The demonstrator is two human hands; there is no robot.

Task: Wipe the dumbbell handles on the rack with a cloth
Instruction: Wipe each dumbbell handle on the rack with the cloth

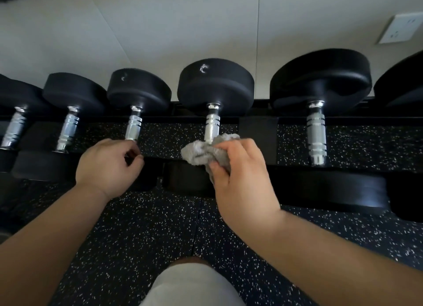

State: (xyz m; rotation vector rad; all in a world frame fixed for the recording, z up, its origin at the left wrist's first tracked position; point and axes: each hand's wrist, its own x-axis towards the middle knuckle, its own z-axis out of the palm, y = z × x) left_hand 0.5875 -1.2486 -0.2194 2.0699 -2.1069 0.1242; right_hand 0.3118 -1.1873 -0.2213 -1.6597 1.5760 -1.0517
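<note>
Pale shorts (192, 285) sat nearest, below the rack (256, 119). Left of its middle dumbbell handle (212, 127), the left hand (107, 166) curled loosely, holding nothing. At that handle's near end, the right hand (242, 175) pinched a bunched grey cloth (201, 151).

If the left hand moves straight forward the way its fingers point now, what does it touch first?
Probably the near end of the knurled chrome dumbbell handle directly ahead; the left hand has its fingers curled just at that end. Whether they already touch it is unclear.
</note>
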